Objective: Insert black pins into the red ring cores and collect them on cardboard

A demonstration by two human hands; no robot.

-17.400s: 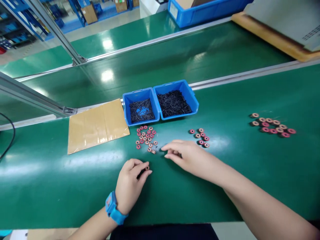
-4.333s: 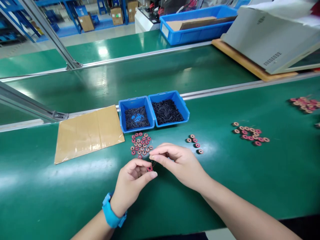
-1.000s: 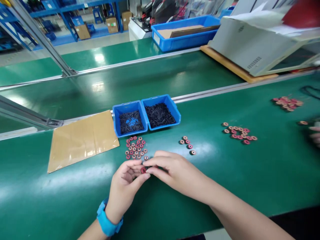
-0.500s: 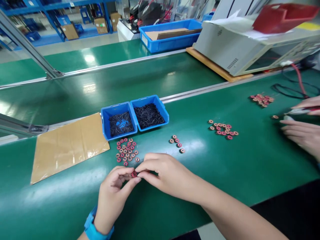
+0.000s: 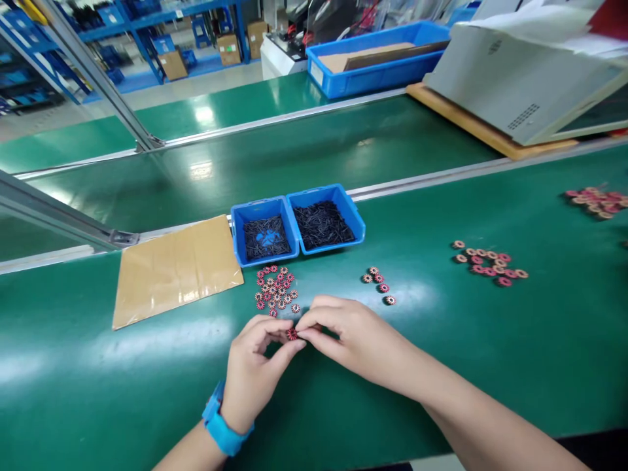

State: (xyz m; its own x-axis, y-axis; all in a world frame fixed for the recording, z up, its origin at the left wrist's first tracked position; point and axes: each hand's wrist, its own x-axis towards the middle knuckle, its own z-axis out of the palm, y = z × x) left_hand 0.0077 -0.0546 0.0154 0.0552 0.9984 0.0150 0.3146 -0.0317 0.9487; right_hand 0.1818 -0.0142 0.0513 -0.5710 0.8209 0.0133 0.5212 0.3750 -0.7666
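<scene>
Between the thumb and fingers of my left hand (image 5: pixel 260 360) is a small red toothed ring (image 5: pixel 292 333) with dark slots, held just above the green bench. My right hand (image 5: pixel 341 327) pinches with thumb and forefinger at the ring's right edge; whatever is between those fingertips is too small to make out. Just beyond my hands lies a cluster of similar toothed rings (image 5: pixel 277 288), red and tan. A few more rings (image 5: pixel 383 288) lie apart to the right. Two blue bins (image 5: pixel 297 245) behind them hold thin black pin-like pieces, with some blue bits in the left one.
A flat cardboard sheet (image 5: pixel 176 275) lies left of the bins. Farther right are two more groups of rings (image 5: pixel 490 265). A metal rail and post (image 5: pixel 120 111) border the bench's far side; a grey machine (image 5: pixel 515 78) on a wooden board stands back right.
My view has swung left, so everything sits farther right in the picture and the co-worker's hands are out of sight. Both hands keep their hold at the red ring.
</scene>
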